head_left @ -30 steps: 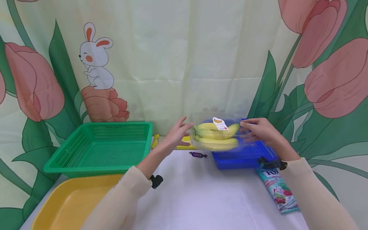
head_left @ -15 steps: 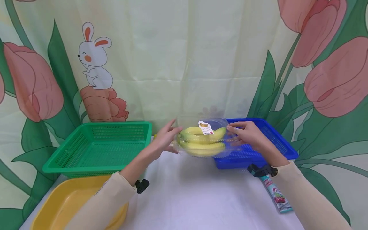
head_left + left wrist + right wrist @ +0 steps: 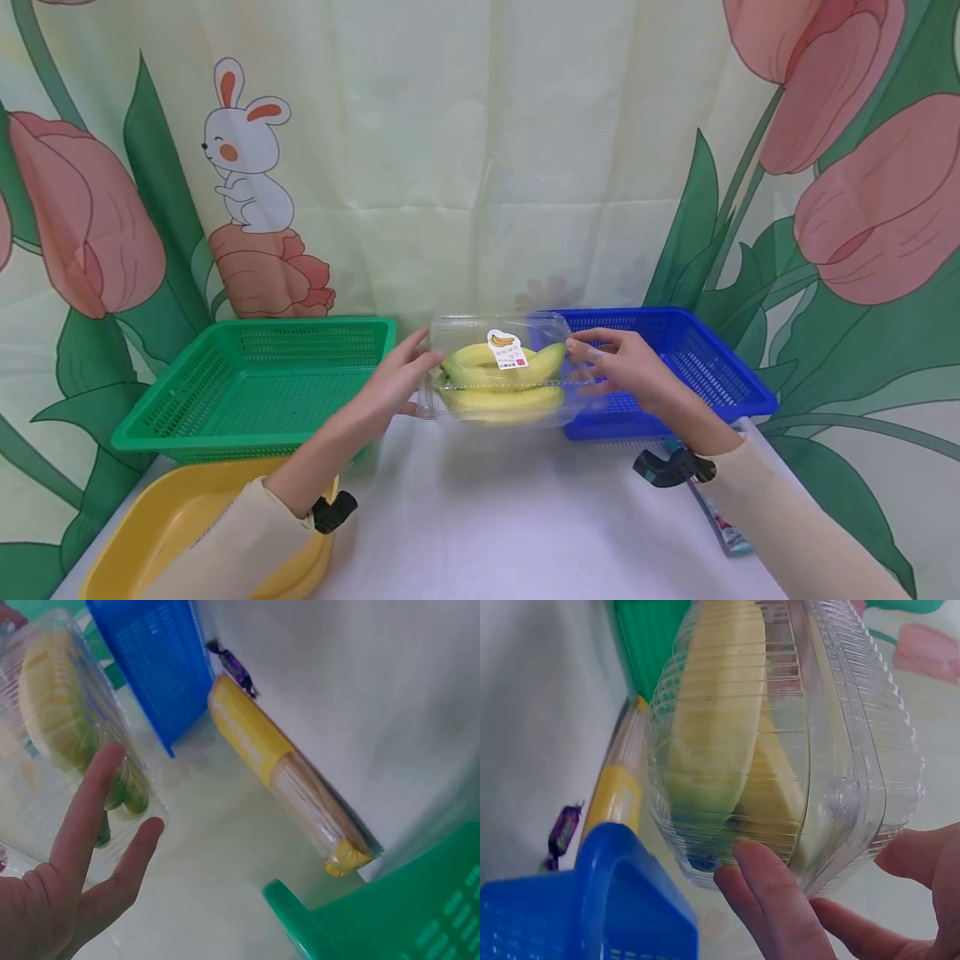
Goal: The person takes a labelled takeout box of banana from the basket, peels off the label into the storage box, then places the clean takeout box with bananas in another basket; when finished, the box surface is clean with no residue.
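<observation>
A clear plastic clamshell box [image 3: 504,329] of yellow-green bananas [image 3: 498,404] hangs above the middle of the table, with a banana-picture label [image 3: 507,350] on its lid. My left hand [image 3: 393,379] grips its left end; in the left wrist view two fingers [image 3: 84,806] lie fairly straight along the plastic. At the opposite end my right hand [image 3: 622,367] pinches it; the right wrist view has the fingertips [image 3: 761,862] on the ribbed side and the thumb at the rim. Both hands carry the box between them.
Green basket [image 3: 255,446] stands back left, yellow basin [image 3: 161,508] front left, blue basket [image 3: 720,358] back right. The left wrist view has a yellow-ended long packet [image 3: 277,769] and a purple-wrapped candy [image 3: 234,669]. A teal candy bag [image 3: 731,537] lies partly under the right forearm.
Both hands have moved left and slightly nearer with the banana box. It has come off from over the blue basket, and it now covers the yellow packet and purple candy in the head view.
</observation>
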`<state>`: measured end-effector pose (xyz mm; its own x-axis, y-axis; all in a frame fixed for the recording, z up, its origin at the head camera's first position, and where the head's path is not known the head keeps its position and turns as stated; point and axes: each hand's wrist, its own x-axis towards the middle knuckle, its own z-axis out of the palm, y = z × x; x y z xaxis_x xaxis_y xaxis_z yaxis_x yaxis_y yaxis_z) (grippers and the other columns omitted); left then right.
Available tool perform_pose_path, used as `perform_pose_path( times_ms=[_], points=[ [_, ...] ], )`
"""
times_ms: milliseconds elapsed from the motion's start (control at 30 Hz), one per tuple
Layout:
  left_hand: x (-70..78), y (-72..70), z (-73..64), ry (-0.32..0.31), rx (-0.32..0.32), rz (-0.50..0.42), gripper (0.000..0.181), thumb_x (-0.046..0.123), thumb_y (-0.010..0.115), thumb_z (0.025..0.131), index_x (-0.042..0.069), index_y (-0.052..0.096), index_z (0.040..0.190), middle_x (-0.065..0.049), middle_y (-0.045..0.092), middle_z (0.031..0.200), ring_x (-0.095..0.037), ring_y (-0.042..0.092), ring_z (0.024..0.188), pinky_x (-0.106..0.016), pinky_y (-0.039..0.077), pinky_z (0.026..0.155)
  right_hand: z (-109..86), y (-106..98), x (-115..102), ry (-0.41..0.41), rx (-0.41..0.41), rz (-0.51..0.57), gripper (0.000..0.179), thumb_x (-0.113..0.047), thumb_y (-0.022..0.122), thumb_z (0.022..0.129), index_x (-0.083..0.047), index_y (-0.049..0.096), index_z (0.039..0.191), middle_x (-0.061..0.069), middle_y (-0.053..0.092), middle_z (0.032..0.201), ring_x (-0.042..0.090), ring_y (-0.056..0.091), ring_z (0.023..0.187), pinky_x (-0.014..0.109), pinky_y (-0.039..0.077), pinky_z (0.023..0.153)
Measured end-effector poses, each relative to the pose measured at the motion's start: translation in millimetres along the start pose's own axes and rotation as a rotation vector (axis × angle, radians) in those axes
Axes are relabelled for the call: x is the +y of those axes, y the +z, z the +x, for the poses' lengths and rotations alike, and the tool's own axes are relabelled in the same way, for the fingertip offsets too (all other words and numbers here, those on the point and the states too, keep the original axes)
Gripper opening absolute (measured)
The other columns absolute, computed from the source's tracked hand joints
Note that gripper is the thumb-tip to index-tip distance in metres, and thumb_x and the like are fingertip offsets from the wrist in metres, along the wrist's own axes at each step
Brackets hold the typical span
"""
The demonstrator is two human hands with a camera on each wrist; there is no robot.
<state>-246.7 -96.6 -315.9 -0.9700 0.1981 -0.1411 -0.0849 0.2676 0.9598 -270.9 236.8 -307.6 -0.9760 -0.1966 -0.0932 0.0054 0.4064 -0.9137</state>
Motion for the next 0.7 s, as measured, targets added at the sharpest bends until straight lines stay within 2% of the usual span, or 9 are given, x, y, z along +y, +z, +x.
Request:
perform_pose_path(
  times_ms=[167,300,400,567,700],
  points=[
    [-3.8,-5.6,-13.0,-0.015,0.007,0.004,0.074,0.037,0.05,0.11,0.026,0.011,0.172,-0.016,0.021,0.177,-0.044,0.028,0.161,-0.068,0.051,0.111,-5.7,10.0,2.4,-0.001,-0.029,0.029,0.064,-0.035,0.065,0.106,-0.002,0.045,0.158,0.029,0.062,0.147,0.034,0.076,0.117,0.043,0.067,0.09],
    [-9.9,-6.4,-23.8,-0.032,-0.011,-0.002,0.073,0.032,0.046,0.112,0.022,0.007,0.172,-0.019,0.017,0.177,-0.047,0.026,0.161,-0.072,0.046,0.114,-10.1,20.2,5.8,-0.002,-0.053,0.044,0.062,-0.03,0.065,0.107,0.001,0.044,0.157,0.029,0.064,0.145,0.039,0.074,0.12,0.046,0.067,0.09],
    [-14.5,-6.2,-30.4,-0.046,-0.024,-0.016,0.073,0.029,0.045,0.112,0.021,0.005,0.172,-0.021,0.017,0.177,-0.049,0.025,0.161,-0.071,0.047,0.113,-12.9,27.6,8.9,0.008,-0.061,0.048,0.06,-0.026,0.065,0.107,0.002,0.044,0.156,0.03,0.064,0.144,0.041,0.073,0.122,0.047,0.066,0.09],
    [-20.1,-5.9,-37.4,-0.06,-0.036,-0.048,0.073,0.025,0.043,0.112,0.022,0.003,0.172,-0.022,0.021,0.174,-0.052,0.025,0.159,-0.071,0.05,0.109,-17.5,37.6,14.0,0.035,-0.054,0.021,0.061,-0.03,0.068,0.105,0.0,0.046,0.154,0.029,0.067,0.14,0.039,0.074,0.12,0.046,0.067,0.088],
    [-25.7,-3.7,-41.1,-0.086,-0.044,-0.084,0.072,0.022,0.042,0.113,0.019,0.0,0.172,-0.024,0.012,0.176,-0.053,0.02,0.16,-0.073,0.047,0.11,-22.0,44.0,18.0,0.049,-0.048,-0.005,0.06,-0.03,0.068,0.105,0.0,0.047,0.153,0.028,0.069,0.137,0.037,0.076,0.116,0.045,0.067,0.087]
  ],
)
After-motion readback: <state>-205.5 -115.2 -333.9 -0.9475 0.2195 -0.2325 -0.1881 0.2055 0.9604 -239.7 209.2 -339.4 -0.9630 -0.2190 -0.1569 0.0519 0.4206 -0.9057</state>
